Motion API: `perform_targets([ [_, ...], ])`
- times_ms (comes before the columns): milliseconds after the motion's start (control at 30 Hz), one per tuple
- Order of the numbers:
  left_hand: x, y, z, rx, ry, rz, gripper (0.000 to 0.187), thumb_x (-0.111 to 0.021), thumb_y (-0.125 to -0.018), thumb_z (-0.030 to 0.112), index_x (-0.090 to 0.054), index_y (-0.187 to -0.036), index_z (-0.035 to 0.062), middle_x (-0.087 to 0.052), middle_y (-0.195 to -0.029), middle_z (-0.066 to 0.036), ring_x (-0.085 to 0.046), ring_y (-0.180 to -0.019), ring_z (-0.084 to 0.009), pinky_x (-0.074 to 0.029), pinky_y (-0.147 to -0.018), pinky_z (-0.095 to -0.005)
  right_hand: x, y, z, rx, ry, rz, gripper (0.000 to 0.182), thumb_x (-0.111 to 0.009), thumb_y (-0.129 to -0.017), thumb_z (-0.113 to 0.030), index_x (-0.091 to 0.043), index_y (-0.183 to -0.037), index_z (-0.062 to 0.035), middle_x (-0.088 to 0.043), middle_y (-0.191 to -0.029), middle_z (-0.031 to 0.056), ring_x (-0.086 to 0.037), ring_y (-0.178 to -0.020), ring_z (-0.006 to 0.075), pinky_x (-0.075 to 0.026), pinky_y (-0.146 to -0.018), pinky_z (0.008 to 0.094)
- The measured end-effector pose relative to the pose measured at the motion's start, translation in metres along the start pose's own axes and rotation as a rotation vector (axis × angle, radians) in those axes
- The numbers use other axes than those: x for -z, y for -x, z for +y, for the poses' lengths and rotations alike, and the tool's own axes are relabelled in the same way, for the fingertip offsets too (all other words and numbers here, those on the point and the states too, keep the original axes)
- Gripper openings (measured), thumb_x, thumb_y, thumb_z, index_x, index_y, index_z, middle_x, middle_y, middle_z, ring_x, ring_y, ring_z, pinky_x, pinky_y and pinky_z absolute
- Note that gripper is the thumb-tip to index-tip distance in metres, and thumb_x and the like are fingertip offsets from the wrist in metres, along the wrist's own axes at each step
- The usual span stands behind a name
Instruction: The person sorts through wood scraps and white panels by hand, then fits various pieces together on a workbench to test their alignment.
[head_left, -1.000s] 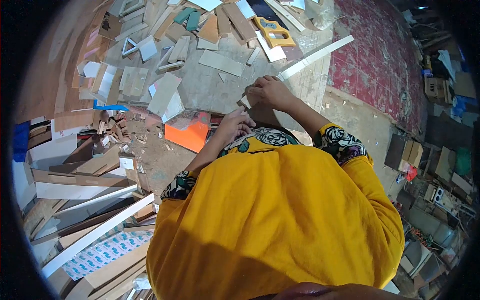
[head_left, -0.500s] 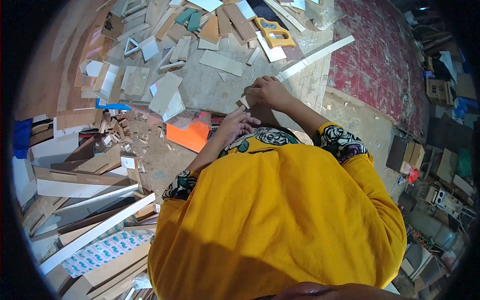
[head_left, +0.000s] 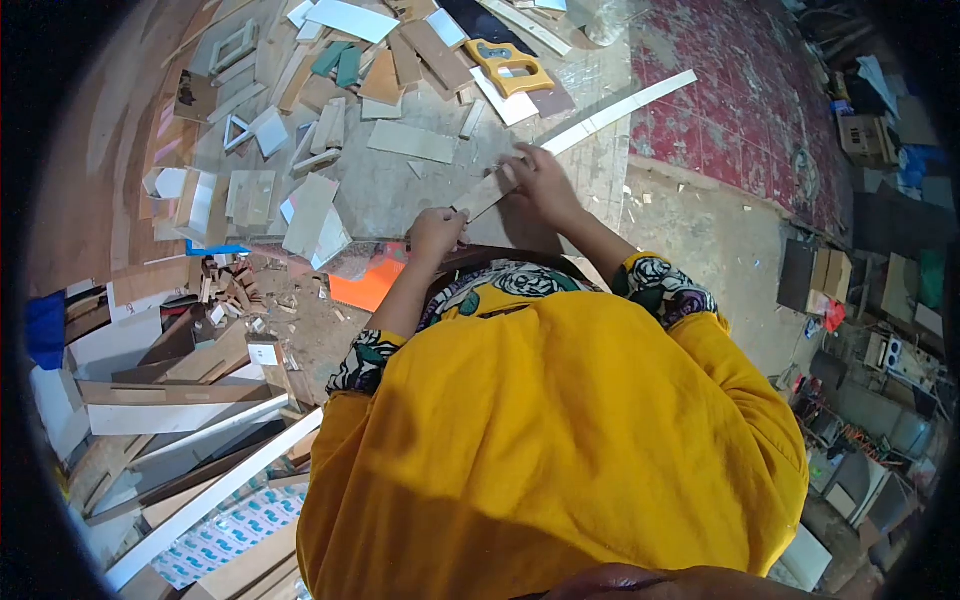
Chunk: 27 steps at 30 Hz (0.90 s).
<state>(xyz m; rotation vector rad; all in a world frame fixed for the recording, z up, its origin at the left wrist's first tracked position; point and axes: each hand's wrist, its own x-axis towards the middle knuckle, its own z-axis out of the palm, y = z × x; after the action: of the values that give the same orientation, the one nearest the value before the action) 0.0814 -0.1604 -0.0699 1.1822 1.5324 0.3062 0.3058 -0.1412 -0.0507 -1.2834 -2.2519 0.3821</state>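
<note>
A long, pale wooden strip [head_left: 620,108] runs slantwise over the worktable [head_left: 385,190], its far end reaching past the table's right side. My left hand [head_left: 436,233] is closed at the strip's near end, by the front edge of the table. Farther up the strip, my right hand [head_left: 545,187] grips it with the fingers bent over its top. Shadow and the fingers hide part of the wood between them. Beyond the strip lies a handsaw with a yellow handle [head_left: 540,82]. A flat pale board [head_left: 410,141] lies left of my right hand.
Wood offcuts, including green blocks [head_left: 347,66] and a white panel [head_left: 350,19], cover the back of the table. An orange sheet [head_left: 370,287] is below the front edge. Scrap boards [head_left: 165,392] pile up at lower left. A red patterned surface [head_left: 730,120] adjoins on the right.
My left hand has risen from beside my lap and closed at the strip's near end. My right hand has shifted slightly, uncovering more of the strip's near part. The view has shifted a little.
</note>
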Motion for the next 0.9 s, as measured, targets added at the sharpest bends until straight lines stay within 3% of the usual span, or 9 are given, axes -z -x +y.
perform_targets([
  [67,0.000,0.000,0.000,0.000,-0.035,-0.012,0.033,-0.058,-0.085,0.030,-0.066,-0.077,-0.0006,-0.065,-0.063,-0.009,-0.060,-0.048,-0.0140,-0.048,-0.046,-0.0266,0.002,0.017,0.017,-0.264,0.144,0.083,0.046,-0.067,-0.070,-0.014,-0.059,-0.116,-0.0158,-0.052,-0.120,0.0114,-0.048,-0.111,0.0321,-0.042,-0.092,0.0391],
  [200,0.002,-0.001,0.002,0.030,0.073,-0.024,0.030,-0.060,-0.083,0.028,-0.066,-0.077,-0.0005,-0.065,-0.063,-0.009,-0.061,-0.050,-0.0132,-0.048,-0.046,-0.0254,0.017,0.032,0.027,-0.345,0.087,0.024,0.045,-0.068,-0.071,-0.015,-0.060,-0.115,-0.0165,-0.053,-0.118,0.0110,-0.049,-0.109,0.0323,-0.043,-0.091,0.0394],
  [267,0.003,-0.001,0.004,0.065,0.105,-0.035,0.030,-0.060,-0.083,0.028,-0.066,-0.078,-0.0004,-0.066,-0.063,-0.009,-0.061,-0.051,-0.0130,-0.048,-0.046,-0.0253,0.016,0.032,0.027,-0.227,0.102,0.089,0.034,-0.066,-0.072,-0.016,-0.064,-0.106,-0.0150,-0.057,-0.110,0.0090,-0.053,-0.101,0.0306,-0.045,-0.087,0.0402],
  [400,0.005,0.003,0.008,0.099,0.127,-0.042,0.029,-0.060,-0.083,0.028,-0.065,-0.079,0.0005,-0.066,-0.065,-0.008,-0.061,-0.052,-0.0124,-0.047,-0.046,-0.0241,0.015,0.020,0.008,-0.223,0.089,0.054,0.030,-0.065,-0.074,-0.018,-0.065,-0.104,-0.0139,-0.060,-0.103,0.0096,-0.055,-0.095,0.0306,-0.047,-0.082,0.0397],
  [500,0.005,0.003,0.008,0.116,0.142,-0.052,0.028,-0.061,-0.084,0.029,-0.064,-0.079,0.0013,-0.065,-0.065,-0.008,-0.061,-0.052,-0.0121,-0.047,-0.046,-0.0232,-0.001,0.018,0.003,-0.381,-0.050,0.062,0.027,-0.065,-0.076,-0.026,-0.068,-0.098,-0.0108,-0.063,-0.091,0.0129,-0.058,-0.087,0.0329,-0.048,-0.076,0.0398],
  [633,0.004,-0.001,0.001,0.105,0.192,-0.079,0.028,-0.061,-0.084,0.030,-0.063,-0.079,0.0022,-0.065,-0.065,-0.007,-0.062,-0.052,-0.0119,-0.046,-0.045,-0.0232,-0.011,0.011,0.000,-0.574,-0.178,0.073,0.027,-0.066,-0.076,-0.029,-0.070,-0.095,-0.0104,-0.063,-0.089,0.0133,-0.059,-0.087,0.0326,-0.048,-0.075,0.0396],
  [900,-0.002,0.005,0.001,0.086,0.244,0.041,0.025,-0.066,-0.081,0.026,-0.061,-0.081,0.0011,-0.065,-0.067,-0.008,-0.062,-0.051,-0.0130,-0.045,-0.044,-0.0236,-0.007,0.003,0.002,-0.799,-0.255,-0.018,0.028,-0.071,-0.072,-0.028,-0.071,-0.092,-0.0070,-0.068,-0.083,0.0122,-0.066,-0.073,0.0243,-0.051,-0.067,0.0319],
])
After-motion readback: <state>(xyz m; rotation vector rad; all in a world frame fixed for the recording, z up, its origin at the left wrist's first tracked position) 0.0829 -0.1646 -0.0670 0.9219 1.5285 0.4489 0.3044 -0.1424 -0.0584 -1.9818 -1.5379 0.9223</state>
